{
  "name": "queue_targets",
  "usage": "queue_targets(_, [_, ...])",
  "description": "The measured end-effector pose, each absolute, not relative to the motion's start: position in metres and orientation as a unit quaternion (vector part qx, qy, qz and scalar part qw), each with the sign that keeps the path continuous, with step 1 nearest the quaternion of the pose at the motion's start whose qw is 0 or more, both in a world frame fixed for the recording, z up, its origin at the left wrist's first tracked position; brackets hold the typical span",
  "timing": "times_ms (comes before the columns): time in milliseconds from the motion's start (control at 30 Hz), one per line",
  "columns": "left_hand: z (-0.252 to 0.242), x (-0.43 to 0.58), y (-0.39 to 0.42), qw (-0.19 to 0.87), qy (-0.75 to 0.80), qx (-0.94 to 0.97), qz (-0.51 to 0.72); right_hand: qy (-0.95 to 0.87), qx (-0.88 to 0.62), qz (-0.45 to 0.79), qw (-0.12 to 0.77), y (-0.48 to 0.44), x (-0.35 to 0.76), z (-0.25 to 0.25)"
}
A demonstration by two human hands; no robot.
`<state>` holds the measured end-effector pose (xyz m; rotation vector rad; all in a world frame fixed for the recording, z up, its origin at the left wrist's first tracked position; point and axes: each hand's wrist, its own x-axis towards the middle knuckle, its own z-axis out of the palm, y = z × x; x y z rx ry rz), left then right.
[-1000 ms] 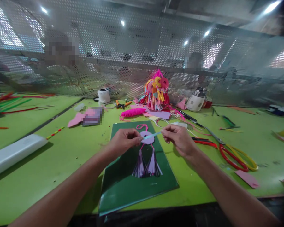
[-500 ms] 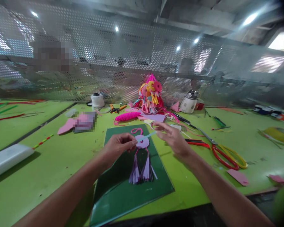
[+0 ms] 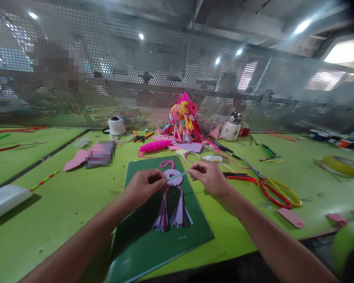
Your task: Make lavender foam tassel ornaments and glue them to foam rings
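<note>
My left hand (image 3: pixel 144 184) and my right hand (image 3: pixel 208 177) each pinch one end of a thin pale-blue paper strip (image 3: pixel 177 175), held taut above a dark green cutting mat (image 3: pixel 162 236). Under the strip lies a small lilac paper ring ornament (image 3: pixel 174 179) with a pink loop on top and two lilac tassels (image 3: pixel 172 214) hanging toward me. Both hands hover just over the ornament, fingers closed on the strip.
Red and yellow scissors (image 3: pixel 275 190) lie right of the mat. A pile of finished pink and yellow ornaments (image 3: pixel 183 122), a pink yarn skein (image 3: pixel 153 146), a white tape dispenser (image 3: pixel 231 127) and paper scraps sit farther back. A perforated metal screen (image 3: pixel 135 78) bounds the green table (image 3: pixel 61 196).
My right hand opened and drew away from the strip half a second ago, then closed on its end again. The view shifted left and the mat sits lower in view.
</note>
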<state>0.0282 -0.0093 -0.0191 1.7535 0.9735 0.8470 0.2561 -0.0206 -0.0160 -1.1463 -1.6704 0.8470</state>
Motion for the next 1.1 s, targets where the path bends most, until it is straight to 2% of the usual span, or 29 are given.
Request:
queue_targets(233, [-0.015,0.030,-0.016,0.350,0.392,0.788,0.322,-0.659,-0.517,0.293,0.461,-0.022,0.247,-0.024])
queue_targets(367, [-0.016,0.030,-0.018,0.328,0.395,0.801,0.307,-0.648,-0.526,0.310,0.456,-0.022,0.241,-0.031])
queue_targets(533, [-0.018,0.028,-0.015,0.363,0.403,0.780,0.312,-0.631,-0.536,0.321,0.460,-0.019,0.240,-0.036])
queue_targets(667, [-0.015,0.028,-0.013,0.447,0.418,0.698,0.372,-0.613,-0.554,0.300,0.477,-0.010,0.256,-0.032])
queue_targets(833, [-0.012,0.029,-0.013,0.520,0.415,0.612,0.428,-0.644,-0.569,0.219,0.462,0.002,0.286,-0.021])
queue_targets(1100, [-0.013,0.032,-0.016,0.527,0.402,0.586,0.466,-0.688,-0.535,0.065,0.486,-0.018,0.267,-0.010])
